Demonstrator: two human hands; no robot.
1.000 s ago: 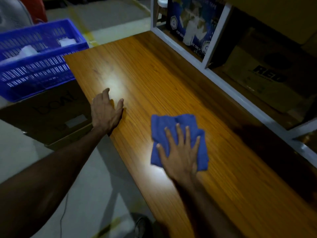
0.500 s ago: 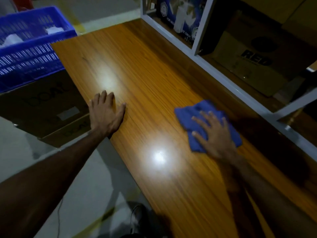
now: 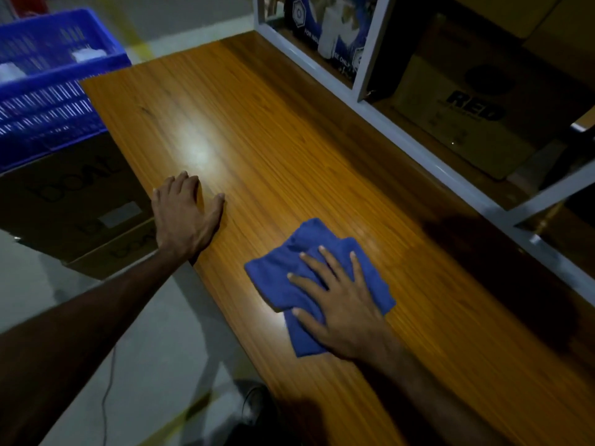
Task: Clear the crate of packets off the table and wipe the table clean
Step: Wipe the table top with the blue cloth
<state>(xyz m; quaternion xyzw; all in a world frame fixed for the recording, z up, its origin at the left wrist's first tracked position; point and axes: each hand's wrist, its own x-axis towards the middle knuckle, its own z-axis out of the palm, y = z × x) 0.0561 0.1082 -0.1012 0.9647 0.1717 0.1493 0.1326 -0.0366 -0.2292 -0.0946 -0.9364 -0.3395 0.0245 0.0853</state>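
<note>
A long wooden table (image 3: 289, 130) runs from the near right to the far left. On its middle lies a folded blue cloth (image 3: 283, 278), and my right hand (image 3: 341, 300) presses flat on it with fingers spread. My left hand (image 3: 185, 214) rests flat on the table's left edge, fingers straight, holding nothing. The blue plastic crate (image 3: 48, 85) with white packets (image 3: 88, 54) inside stands off the table at the far left, on top of a cardboard box (image 3: 74, 201).
A white metal shelf frame (image 3: 396, 114) runs along the table's right side, with a brown carton marked RED (image 3: 476, 107) and a blue printed box (image 3: 325, 30) inside. Grey floor and a thin cable (image 3: 108, 391) lie to the left of the table.
My right hand has slid the cloth from the table's shelf side back toward its near-left edge, after sweeping right before that. My left hand has stayed on the table edge.
</note>
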